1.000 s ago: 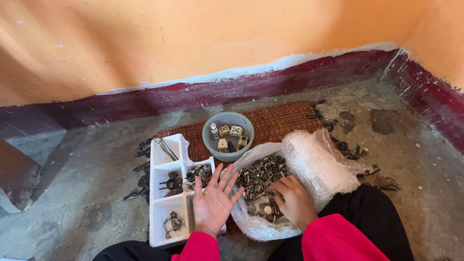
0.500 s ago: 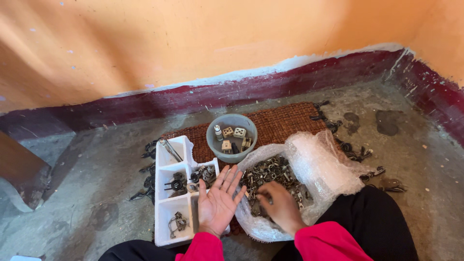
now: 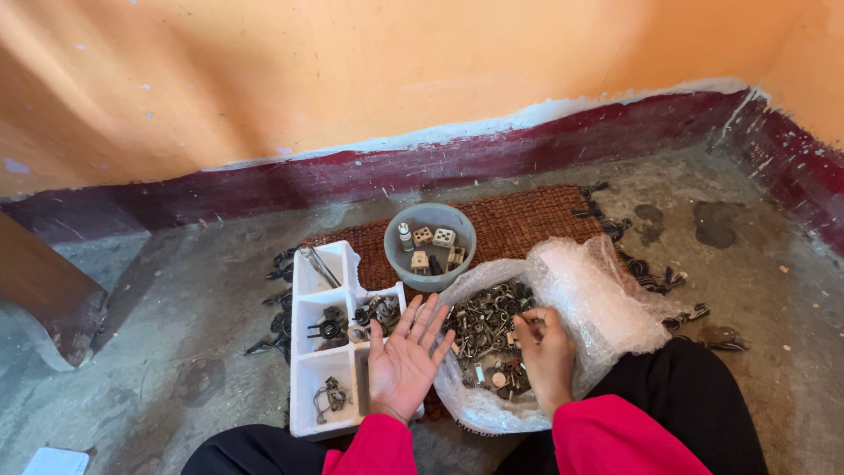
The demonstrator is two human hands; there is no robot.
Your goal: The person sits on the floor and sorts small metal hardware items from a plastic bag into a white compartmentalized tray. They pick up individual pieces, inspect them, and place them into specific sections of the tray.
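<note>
Sorting looks only partly done in the head view: the white tray (image 3: 303,400) with its moulded compartments holds just a few bits per cell, a thin metal rod in the far one, dark ring-shaped pieces in the middle, bent wire clips in the near one. The heap of small metal parts (image 3: 488,330), grey and dull with some brassy glints, still fills the crinkled clear bubble-wrap bag (image 3: 598,303), so most of the work seems left.

The left hand (image 3: 403,361) lies palm up and empty, fingers spread, over the tray's near right edge. The right hand (image 3: 547,352) is down in the heap, fingertips pressed together on some parts; exactly which, I cannot tell.

A round grey plastic bowl (image 3: 397,264) with pale blocky fittings sits behind, on a woven reddish mat (image 3: 519,220) over rough concrete floor (image 3: 176,308).
</note>
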